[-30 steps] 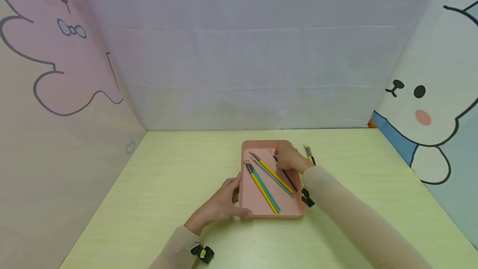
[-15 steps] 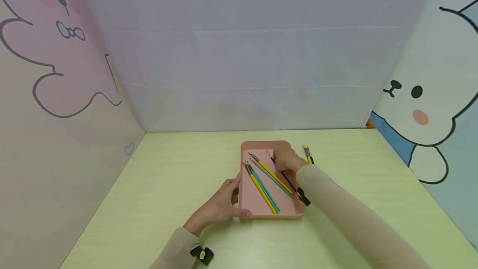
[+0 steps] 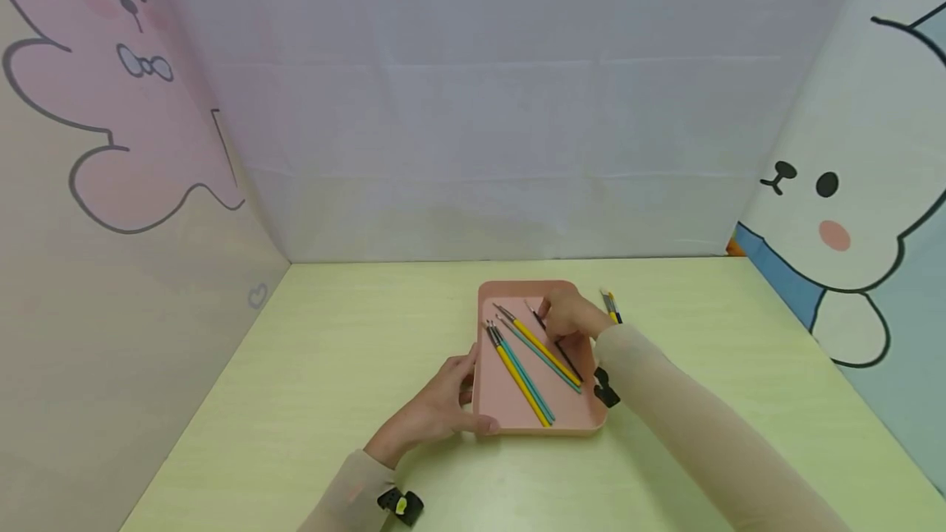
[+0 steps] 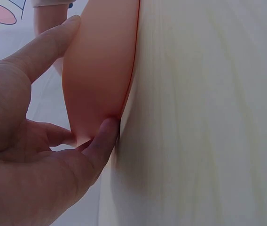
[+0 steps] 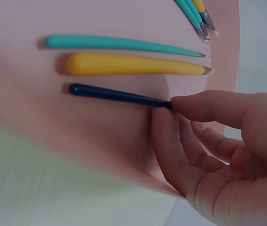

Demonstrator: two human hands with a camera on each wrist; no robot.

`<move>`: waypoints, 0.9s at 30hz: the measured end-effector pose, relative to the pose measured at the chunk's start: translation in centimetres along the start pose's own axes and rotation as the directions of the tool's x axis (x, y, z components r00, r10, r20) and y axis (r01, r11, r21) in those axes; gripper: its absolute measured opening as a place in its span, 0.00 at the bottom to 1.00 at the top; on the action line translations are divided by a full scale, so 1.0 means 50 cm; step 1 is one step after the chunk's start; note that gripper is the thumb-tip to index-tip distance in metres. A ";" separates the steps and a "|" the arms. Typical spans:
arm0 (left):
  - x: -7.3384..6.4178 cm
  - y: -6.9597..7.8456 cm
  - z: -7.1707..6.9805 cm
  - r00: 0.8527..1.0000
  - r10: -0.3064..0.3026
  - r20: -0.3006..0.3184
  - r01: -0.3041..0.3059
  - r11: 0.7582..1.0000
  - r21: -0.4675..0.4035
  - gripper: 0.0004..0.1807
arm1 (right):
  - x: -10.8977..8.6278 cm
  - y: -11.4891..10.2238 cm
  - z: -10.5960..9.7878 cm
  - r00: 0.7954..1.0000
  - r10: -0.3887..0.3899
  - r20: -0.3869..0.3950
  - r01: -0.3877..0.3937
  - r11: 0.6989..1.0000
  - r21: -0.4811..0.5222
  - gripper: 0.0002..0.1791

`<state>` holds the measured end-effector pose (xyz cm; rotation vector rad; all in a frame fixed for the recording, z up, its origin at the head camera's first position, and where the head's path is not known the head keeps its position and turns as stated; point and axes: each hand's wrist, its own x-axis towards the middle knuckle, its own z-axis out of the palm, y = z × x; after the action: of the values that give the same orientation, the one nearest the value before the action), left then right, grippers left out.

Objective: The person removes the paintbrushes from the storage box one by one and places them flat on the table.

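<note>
In the head view a pink tray lies on the table with several paintbrushes in it. My left hand grips the tray's near left corner, thumb and fingers spread around its wall in the left wrist view. Over the tray's far right part, my right hand pinches a dark blue paintbrush between thumb and fingertip. Its handle end lies low over the tray floor; the pinched part is hidden. Beside it lie a thick yellow paintbrush and a thin teal paintbrush, roughly parallel. A yellow and teal bunch rests at the left.
More paintbrushes lie on the table right of the tray, partly hidden by my right sleeve. A pale wood table surrounds the tray. Printed cloth walls stand at the back and on both sides.
The dark blue paintbrush has shifted slightly left, closer to the yellow one, with my right hand on it. My left hand stays at the tray corner.
</note>
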<state>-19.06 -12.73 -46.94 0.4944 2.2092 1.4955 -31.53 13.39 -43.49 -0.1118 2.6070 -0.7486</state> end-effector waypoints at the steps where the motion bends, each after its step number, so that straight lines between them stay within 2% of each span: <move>1: 0.000 0.000 0.000 1.000 0.001 0.001 -0.001 1.000 -0.001 0.70 | -0.002 0.001 -0.001 1.000 0.000 0.005 0.000 0.999 0.035 0.21; 7: -0.002 0.002 0.000 1.000 0.025 0.014 -0.025 0.999 -0.020 0.69 | -0.014 0.005 -0.011 1.000 -0.007 0.024 0.002 0.981 0.194 0.23; 14: -0.004 0.005 0.001 1.000 0.013 0.001 -0.013 1.000 0.000 0.69 | -0.026 0.004 -0.019 0.998 -0.034 0.047 0.020 0.963 0.271 0.24; 22: -0.001 0.000 0.000 1.000 0.002 -0.002 -0.002 1.000 0.016 0.70 | -0.017 0.014 -0.021 0.997 -0.033 0.073 0.004 0.928 0.372 0.26; 27: 0.001 0.000 0.000 1.000 0.002 -0.003 -0.002 1.000 0.018 0.70 | -0.017 0.021 -0.030 0.994 -0.059 0.096 0.013 0.905 0.425 0.28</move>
<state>-19.13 -12.72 -46.96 0.4999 2.2266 1.4799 -31.36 15.21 -42.57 -0.0675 2.2864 -1.2672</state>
